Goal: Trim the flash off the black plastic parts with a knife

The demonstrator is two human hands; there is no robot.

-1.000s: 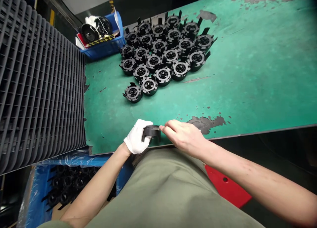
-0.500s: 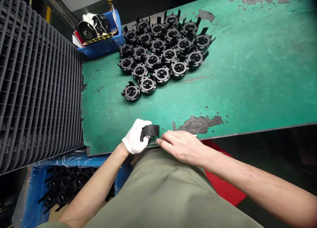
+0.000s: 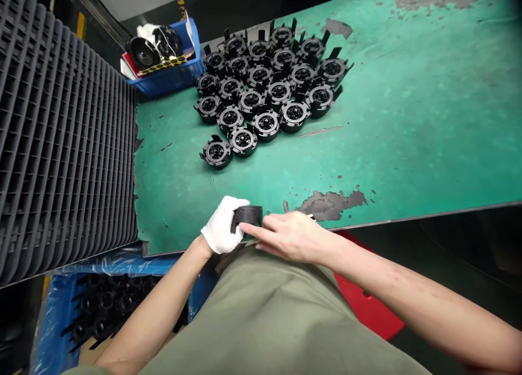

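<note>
My left hand (image 3: 223, 226), in a white glove, grips a round black part (image 3: 249, 215) near the front edge of the green table (image 3: 408, 147). The part is tilted with its curved side up. My bare right hand (image 3: 289, 236) is at the part's right side, its index finger stretched across the near side of it. The other fingers are curled, and a small white item (image 3: 311, 217) shows behind this hand; what it is cannot be made out. Farther back stand several black round parts (image 3: 266, 123) with upright tabs, grouped close together.
A blue bin (image 3: 167, 76) with mixed items stands at the back left. Stacked grey grids (image 3: 65, 130) rise on the left. Below the table are a plastic-lined blue crate (image 3: 51, 320) of black parts and a red object (image 3: 367, 304) at the right.
My right hand has moved slightly left, and its index finger now reaches across the held part. My left hand keeps its grip in the same place.
</note>
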